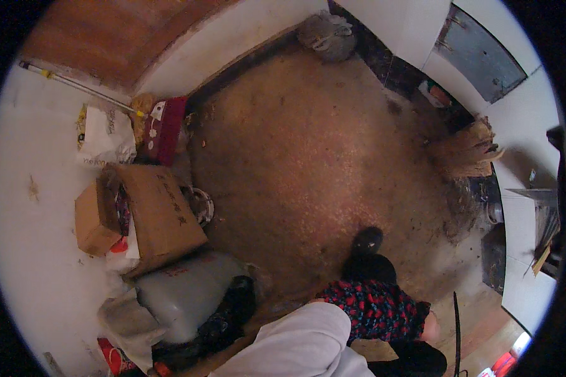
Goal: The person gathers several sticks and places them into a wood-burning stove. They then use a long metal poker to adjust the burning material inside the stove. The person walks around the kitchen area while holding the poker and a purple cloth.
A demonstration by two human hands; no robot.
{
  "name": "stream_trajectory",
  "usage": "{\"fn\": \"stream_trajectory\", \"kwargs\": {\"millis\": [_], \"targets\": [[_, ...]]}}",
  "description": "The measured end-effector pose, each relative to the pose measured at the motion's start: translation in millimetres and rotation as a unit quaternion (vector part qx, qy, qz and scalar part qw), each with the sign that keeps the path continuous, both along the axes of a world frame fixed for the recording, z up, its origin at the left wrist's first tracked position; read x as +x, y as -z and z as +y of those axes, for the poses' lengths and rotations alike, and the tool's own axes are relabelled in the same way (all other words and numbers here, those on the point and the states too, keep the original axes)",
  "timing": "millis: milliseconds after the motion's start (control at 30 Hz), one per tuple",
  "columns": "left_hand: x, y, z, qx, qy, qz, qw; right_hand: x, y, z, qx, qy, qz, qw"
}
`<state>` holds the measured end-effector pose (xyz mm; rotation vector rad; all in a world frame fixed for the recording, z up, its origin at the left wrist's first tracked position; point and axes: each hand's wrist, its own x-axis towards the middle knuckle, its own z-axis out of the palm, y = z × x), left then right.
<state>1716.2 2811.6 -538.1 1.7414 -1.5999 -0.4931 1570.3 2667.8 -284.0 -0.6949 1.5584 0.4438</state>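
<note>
My left arm, in a white short sleeve and a floral oversleeve with a dark cuff, bends across the bottom of the view. Just past the cuff, a small part of my left hand (431, 327) shows; its fingers and anything in them cannot be made out. My right hand is out of view. Black-clothed legs and a dark shoe (369, 239) lie near the oversleeve. Below it, a pale brown flat surface (372, 350) is partly covered. A thin dark rod (457, 325) stands to the right of the hand.
Cardboard boxes (162, 212), a large grey sack (193, 287), a white bag (106, 136) and a maroon bag (166, 132) line the left wall. Split firewood (467, 151) leans at right. A tied grey plastic bag (328, 37) sits in the far corner. Stained floor (283, 155) lies between.
</note>
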Motion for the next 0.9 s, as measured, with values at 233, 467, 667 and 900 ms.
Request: {"fn": "stream_trajectory", "kwargs": {"millis": [233, 467, 667, 900], "targets": [[3, 14, -3, 0.018, 0.084, 0.012, 0.996, -65, 46, -26, 0.030, -0.034, -0.027, 0.999], [-5, 24, -8, 0.044, 0.103, 0.035, 0.993, -50, 88, -18, 0.044, -0.046, -0.019, 0.998], [-16, 39, -12, 0.057, 0.102, 0.073, 0.990, -33, 119, -35, 0.060, -0.063, -0.001, 0.996], [-24, 46, -29, 0.054, 0.075, 0.141, 0.986, 15, 149, -72, 0.084, -0.104, 0.038, 0.990]]}}
